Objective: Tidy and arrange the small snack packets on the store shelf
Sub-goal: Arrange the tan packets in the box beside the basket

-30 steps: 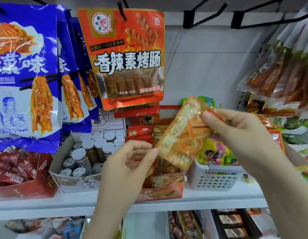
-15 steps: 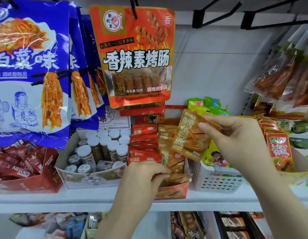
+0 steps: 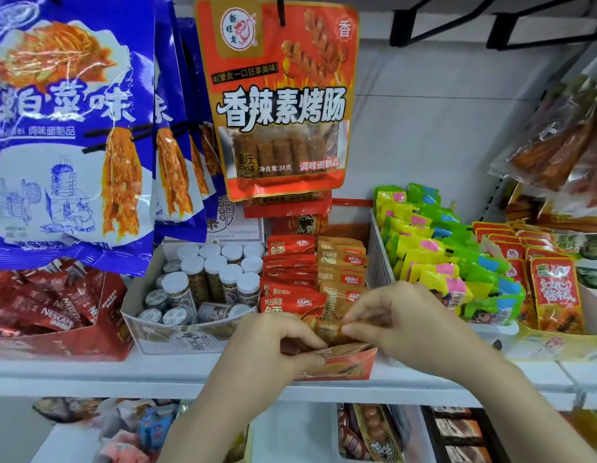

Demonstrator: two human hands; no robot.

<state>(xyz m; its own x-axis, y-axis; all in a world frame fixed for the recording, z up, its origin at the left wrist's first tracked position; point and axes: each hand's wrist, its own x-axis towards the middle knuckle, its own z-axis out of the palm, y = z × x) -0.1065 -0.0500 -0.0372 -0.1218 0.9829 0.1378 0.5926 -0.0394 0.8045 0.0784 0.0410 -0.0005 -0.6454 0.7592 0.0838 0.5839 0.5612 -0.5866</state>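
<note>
A red display carton (image 3: 357, 365) on the white shelf (image 3: 90, 372) holds two rows of small packets, red ones (image 3: 290, 262) on the left and orange-brown ones (image 3: 340, 262) on the right. My right hand (image 3: 397, 315) pinches an orange-brown packet (image 3: 332, 324) at the front of the right row, low in the carton. My left hand (image 3: 277, 342) has its fingers curled over the front packets beside it, fingertips tucked into the carton. The two hands nearly touch.
A carton of white-capped jars (image 3: 210, 282) stands left of the red carton, a white basket (image 3: 380, 262) of green-yellow packets right of it. Red Nescafe sachets (image 3: 53, 305) fill a box at far left. Large blue and orange bags hang above. More snacks lie on the shelf below.
My right hand has brought the orange-brown packet down from above the basket into the front of the carton. My left hand stayed at the carton front.
</note>
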